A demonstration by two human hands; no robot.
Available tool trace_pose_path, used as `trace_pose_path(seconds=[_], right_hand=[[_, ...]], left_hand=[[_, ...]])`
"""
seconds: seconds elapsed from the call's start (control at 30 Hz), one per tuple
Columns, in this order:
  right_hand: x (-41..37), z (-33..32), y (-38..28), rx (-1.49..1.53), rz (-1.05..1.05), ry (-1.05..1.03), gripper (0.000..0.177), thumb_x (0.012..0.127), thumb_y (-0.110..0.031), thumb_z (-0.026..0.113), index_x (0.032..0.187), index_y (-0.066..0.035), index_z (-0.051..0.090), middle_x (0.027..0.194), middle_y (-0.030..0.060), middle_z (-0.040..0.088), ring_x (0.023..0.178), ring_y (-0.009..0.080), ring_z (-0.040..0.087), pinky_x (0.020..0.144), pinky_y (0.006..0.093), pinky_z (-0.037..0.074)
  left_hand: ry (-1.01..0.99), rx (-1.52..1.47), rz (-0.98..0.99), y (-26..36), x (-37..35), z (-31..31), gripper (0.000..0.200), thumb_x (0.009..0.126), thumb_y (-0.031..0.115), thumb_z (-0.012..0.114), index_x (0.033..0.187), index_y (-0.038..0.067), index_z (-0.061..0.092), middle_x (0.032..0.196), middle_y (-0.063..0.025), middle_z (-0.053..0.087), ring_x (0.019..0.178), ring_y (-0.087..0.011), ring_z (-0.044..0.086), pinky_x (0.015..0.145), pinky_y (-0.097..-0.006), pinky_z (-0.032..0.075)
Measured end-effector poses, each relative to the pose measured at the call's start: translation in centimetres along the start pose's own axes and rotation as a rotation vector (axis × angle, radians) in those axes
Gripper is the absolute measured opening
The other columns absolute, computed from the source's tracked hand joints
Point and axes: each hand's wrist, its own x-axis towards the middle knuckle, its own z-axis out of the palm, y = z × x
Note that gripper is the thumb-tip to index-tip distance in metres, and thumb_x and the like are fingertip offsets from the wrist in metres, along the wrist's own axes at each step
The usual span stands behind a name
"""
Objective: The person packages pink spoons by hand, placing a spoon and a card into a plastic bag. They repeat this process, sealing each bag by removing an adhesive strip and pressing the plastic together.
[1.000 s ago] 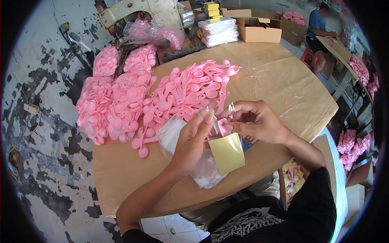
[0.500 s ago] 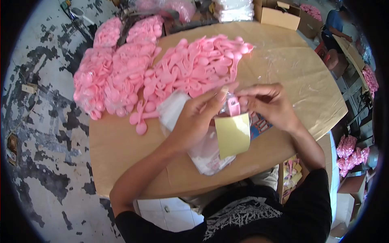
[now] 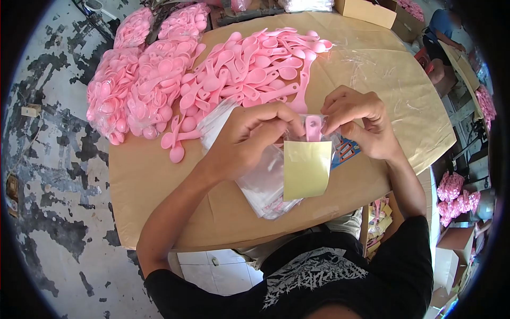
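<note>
A small clear plastic bag (image 3: 297, 136) is held up over the table between my two hands. Inside it are a yellow card (image 3: 307, 173) and a pink spoon (image 3: 313, 129), whose handle end shows above the card; the rest of the spoon is hidden. My left hand (image 3: 244, 137) pinches the bag's upper left edge. At the upper right edge, my right hand (image 3: 364, 119) grips it with thumb and fingers. Beneath my left hand lies a stack of flat clear bags (image 3: 263, 183). Loose pink spoons (image 3: 249, 69) are heaped just beyond my hands.
Stuffed bags of pink spoons (image 3: 154, 85) line the table's left side. A blue printed sheet (image 3: 346, 151) lies under my right hand. Below the table edge stands a box of packed pieces (image 3: 378, 226). Another person (image 3: 443, 32) sits at the far right.
The bag and card have turned to face me more squarely and upright. My right hand has risen slightly, its fingers now at the bag's top right corner.
</note>
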Motion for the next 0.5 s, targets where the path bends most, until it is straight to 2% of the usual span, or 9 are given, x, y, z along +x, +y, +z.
trace_pose_path(seconds=[0.07,0.1,0.2,0.27,0.3,0.4,0.43,0.5], right_hand=[[0.0,0.0,0.0,-0.011,-0.003,0.001,0.026,0.071,0.009,0.059,0.087,-0.006,0.074,0.079,0.005,0.069,0.082,0.0188,0.06,0.075,0.0314,0.048],[0.0,0.0,0.0,-0.017,-0.005,0.002,0.026,0.07,0.009,0.059,0.086,-0.006,0.074,0.078,0.005,0.069,0.083,0.0194,0.06,0.076,0.0317,0.048],[0.3,0.2,-0.5,-0.083,-0.038,0.009,0.019,0.071,0.008,0.059,0.078,-0.005,0.072,0.077,0.0056,0.069,0.084,0.0209,0.061,0.078,0.0325,0.049],[0.2,-0.8,-0.4,-0.291,-0.102,-0.014,0.018,0.071,0.007,0.058,0.082,-0.003,0.068,0.079,0.0055,0.069,0.088,0.0202,0.062,0.08,0.0336,0.049],[0.1,-1.2,-0.4,-0.396,-0.133,-0.024,0.018,0.072,0.007,0.057,0.083,-0.003,0.067,0.08,0.0055,0.069,0.09,0.0198,0.062,0.081,0.0341,0.049],[-0.7,-0.6,-1.4,-0.074,0.123,0.185,0.016,0.083,-0.002,0.049,0.095,-0.003,0.06,0.091,0.0073,0.068,0.092,0.0221,0.062,0.084,0.0365,0.047],[-0.6,-0.1,-2.0,-0.14,0.109,0.145,0.021,0.086,-0.002,0.054,0.107,-0.001,0.056,0.095,0.0077,0.065,0.093,0.0183,0.062,0.087,0.0345,0.046],[-0.4,1.2,-3.2,-0.067,0.248,0.129,0.019,0.087,-0.003,0.061,0.106,-0.001,0.057,0.093,0.0069,0.066,0.089,0.0153,0.063,0.082,0.0323,0.049]], left_hand=[[0.02,-0.112,-0.026,-0.3,-0.2,0.0,0.006,0.092,0.003,0.054,0.09,-0.002,0.057,0.085,-0.0018,0.058,0.081,-0.0071,0.059,0.075,-0.0239,0.05],[0.04,-0.061,-0.01,-0.3,-0.1,0.2,0.006,0.09,0.003,0.058,0.086,0.0,0.055,0.083,-0.0006,0.056,0.08,-0.0061,0.058,0.073,-0.0232,0.05],[0.093,0.047,0.016,-0.2,0.0,0.9,0.02,0.087,0.002,0.066,0.078,0.003,0.047,0.078,0.0022,0.051,0.076,-0.0039,0.057,0.066,-0.0215,0.05],[0.116,0.058,-0.004,-0.3,0.0,1.0,0.028,0.084,0.001,0.07,0.076,0.005,0.044,0.077,0.003,0.05,0.077,-0.0034,0.057,0.063,-0.0207,0.05],[0.1,0.0,-0.086,0.1,-0.1,1.0,0.031,0.083,0.002,0.073,0.078,0.007,0.042,0.078,0.0036,0.051,0.081,-0.0049,0.06,0.066,-0.0214,0.052],[0.117,-0.027,-0.045,0.4,-0.1,1.7,0.031,0.082,0.002,0.074,0.086,0.007,0.044,0.084,0.001,0.055,0.082,-0.009,0.064,0.068,-0.0227,0.054],[0.117,0.008,-0.039,0.5,-0.1,1.8,0.03,0.082,0.003,0.074,0.089,0.006,0.044,0.088,-0.0004,0.056,0.083,-0.0103,0.065,0.069,-0.0237,0.055],[0.116,0.068,-0.033,0.8,-0.3,2.2,0.03,0.082,0.004,0.074,0.095,0.005,0.046,0.096,-0.0032,0.058,0.085,-0.013,0.067,0.072,-0.0257,0.056]])
